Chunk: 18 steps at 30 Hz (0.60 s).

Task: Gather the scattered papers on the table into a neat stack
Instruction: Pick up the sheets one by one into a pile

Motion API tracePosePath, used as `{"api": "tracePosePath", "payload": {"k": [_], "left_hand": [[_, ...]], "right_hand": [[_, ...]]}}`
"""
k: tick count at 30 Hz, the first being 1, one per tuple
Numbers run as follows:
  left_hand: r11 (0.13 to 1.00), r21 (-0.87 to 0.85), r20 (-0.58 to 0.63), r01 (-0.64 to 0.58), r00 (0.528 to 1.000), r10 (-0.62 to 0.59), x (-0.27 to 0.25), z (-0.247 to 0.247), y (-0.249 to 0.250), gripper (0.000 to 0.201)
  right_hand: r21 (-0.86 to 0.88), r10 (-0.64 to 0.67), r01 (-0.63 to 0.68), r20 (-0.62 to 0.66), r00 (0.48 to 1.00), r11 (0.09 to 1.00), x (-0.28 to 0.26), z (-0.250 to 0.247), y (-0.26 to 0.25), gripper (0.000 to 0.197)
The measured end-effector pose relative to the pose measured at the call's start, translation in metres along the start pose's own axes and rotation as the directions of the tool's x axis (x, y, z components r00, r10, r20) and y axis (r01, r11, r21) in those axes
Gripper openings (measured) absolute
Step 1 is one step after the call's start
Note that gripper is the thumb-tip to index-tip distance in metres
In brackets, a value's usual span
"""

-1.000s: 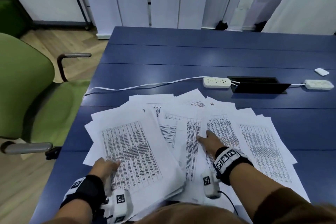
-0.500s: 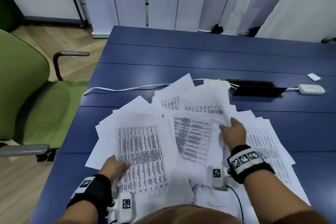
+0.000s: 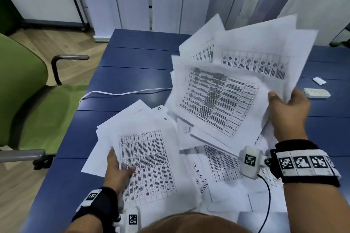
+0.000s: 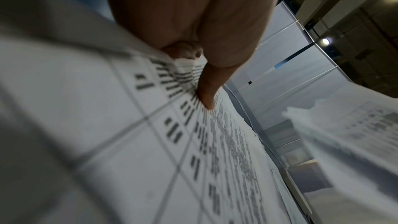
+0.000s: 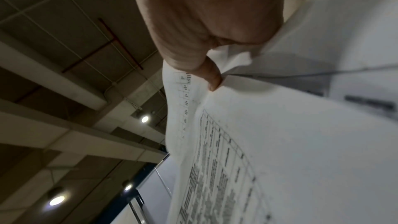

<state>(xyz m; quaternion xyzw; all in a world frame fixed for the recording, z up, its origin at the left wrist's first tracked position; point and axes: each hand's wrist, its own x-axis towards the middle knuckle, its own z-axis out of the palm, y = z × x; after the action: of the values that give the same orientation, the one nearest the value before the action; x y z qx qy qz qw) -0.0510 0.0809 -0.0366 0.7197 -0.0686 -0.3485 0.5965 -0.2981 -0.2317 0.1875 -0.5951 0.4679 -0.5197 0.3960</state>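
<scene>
White printed sheets lie scattered on the blue table (image 3: 132, 66). My right hand (image 3: 286, 108) grips the right edge of a fanned bunch of sheets (image 3: 223, 91) lifted off the table, thumb on top; the right wrist view shows the thumb (image 5: 212, 77) pinching that bunch (image 5: 280, 142). My left hand (image 3: 118, 168) holds the left edge of the near-left pile (image 3: 147, 161), thumb pressed on the top sheet marked 7. In the left wrist view the thumb (image 4: 207, 91) lies on this printed sheet (image 4: 150, 151). More loose sheets (image 3: 221, 166) lie under my right wrist.
A green office chair (image 3: 24, 91) stands at the table's left. A white cable (image 3: 121, 93) runs across the table. A white power strip (image 3: 317, 92) and a small white block (image 3: 319, 80) lie at the right. Vertical blinds hang behind the table.
My right hand has swept several sheets together and lifted them off the table toward the right. My left hand keeps hold of the left pile, which has shifted slightly right.
</scene>
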Motion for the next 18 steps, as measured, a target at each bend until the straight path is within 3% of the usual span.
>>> {"api": "tracePosePath", "payload": {"k": [2, 3, 4, 6, 7, 8, 9, 11, 14, 16, 18], "left_hand": [[0.995, -0.046, 0.008, -0.083, 0.996, 0.084, -0.007, 0.006, 0.006, 0.111], [0.994, -0.027, 0.033, -0.108, 0.993, 0.109, -0.009, 0.009, 0.008, 0.106], [0.99, 0.036, 0.066, -0.135, 0.989, 0.132, -0.011, 0.012, 0.008, 0.093], [0.991, 0.083, 0.076, -0.105, 0.992, 0.099, -0.014, 0.018, 0.01, 0.049], [0.999, 0.015, 0.057, -0.04, 0.998, 0.039, -0.018, 0.023, 0.015, 0.028], [0.997, -0.075, 0.052, 0.022, 0.998, -0.018, -0.024, 0.028, 0.022, 0.02], [0.981, -0.172, 0.075, 0.09, 0.994, -0.078, -0.026, 0.031, 0.025, 0.029], [0.946, -0.274, 0.114, 0.174, 0.982, -0.148, -0.03, 0.034, 0.027, 0.064], [0.954, -0.231, 0.067, 0.189, 0.982, -0.178, -0.031, 0.032, 0.021, 0.106], [0.949, -0.24, 0.099, 0.206, 0.977, -0.187, -0.031, 0.03, 0.02, 0.108], [0.951, -0.198, 0.127, 0.237, 0.968, -0.215, -0.032, 0.03, 0.019, 0.09]], "right_hand": [[0.085, 0.037, -0.035, -0.024, 0.999, 0.996, 0.002, -0.002, 0.003, 0.025], [0.108, 0.084, -0.081, -0.025, 0.996, 0.991, 0.001, -0.002, 0.008, 0.025], [0.127, 0.142, -0.139, -0.013, 0.99, 0.982, -0.001, 0.0, 0.016, 0.025], [0.065, 0.272, -0.272, 0.018, 0.962, 0.96, -0.012, 0.005, 0.041, 0.026], [0.019, 0.344, -0.345, 0.038, 0.938, 0.939, -0.02, 0.007, 0.056, 0.031], [-0.025, 0.411, -0.41, 0.083, 0.908, 0.912, -0.028, 0.009, 0.07, 0.041], [-0.092, 0.483, -0.475, 0.113, 0.868, 0.875, -0.037, 0.01, 0.082, 0.053], [-0.221, 0.582, -0.545, 0.163, 0.797, 0.809, -0.057, 0.01, 0.103, 0.068], [-0.274, 0.697, -0.642, 0.221, 0.682, 0.716, -0.08, 0.007, 0.133, 0.074], [-0.344, 0.762, -0.681, 0.25, 0.597, 0.647, -0.086, 0.005, 0.149, 0.07], [-0.449, 0.814, -0.68, 0.284, 0.506, 0.58, -0.089, 0.0, 0.153, 0.058]]}}
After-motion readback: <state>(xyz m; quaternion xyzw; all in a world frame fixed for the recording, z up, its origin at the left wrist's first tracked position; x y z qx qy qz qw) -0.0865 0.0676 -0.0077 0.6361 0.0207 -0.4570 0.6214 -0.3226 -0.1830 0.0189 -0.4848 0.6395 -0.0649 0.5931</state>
